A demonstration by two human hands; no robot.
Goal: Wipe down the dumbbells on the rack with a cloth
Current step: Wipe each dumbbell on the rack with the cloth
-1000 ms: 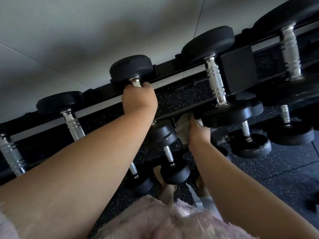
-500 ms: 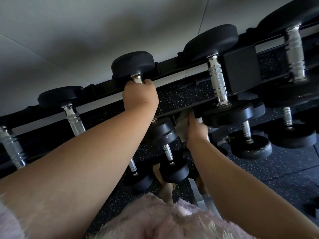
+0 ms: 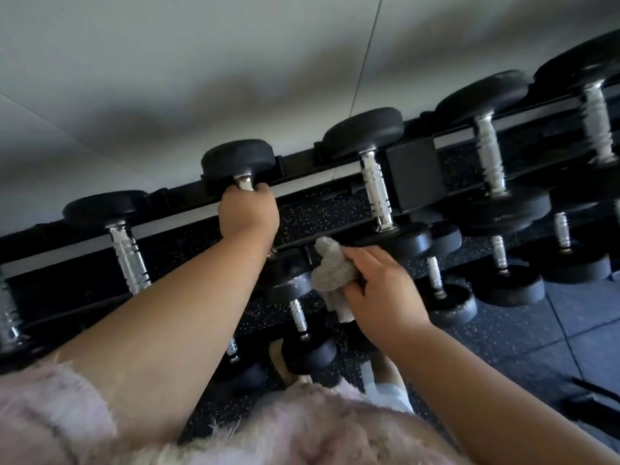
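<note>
One dumbbell point(image 3: 240, 162) on the top tier of the rack point(image 3: 414, 179) is the piece in hand; its far black head sits in the back rail, its chrome handle runs from that head down toward the viewer, and its near head is hidden behind the forearm; so the long axis lies front to back across the tier, square to the rails, like its neighbours on either side. Around the handle, just below the far head, the left hand point(image 3: 248, 213) is wrapped, fingers curled tight. Lower and to the right, the right hand point(image 3: 379, 297) pinches a bunched grey cloth point(image 3: 332, 270) between thumb and fingers, beside the near end of the same dumbbell and touching the front rail or nearly so; contact cannot be confirmed. To wipe well, I judge, the left hand should steady or roll the handle while the cloth passes around the near head, then along the knurled chrome; a flatter, opened cloth would cover more.
</note>
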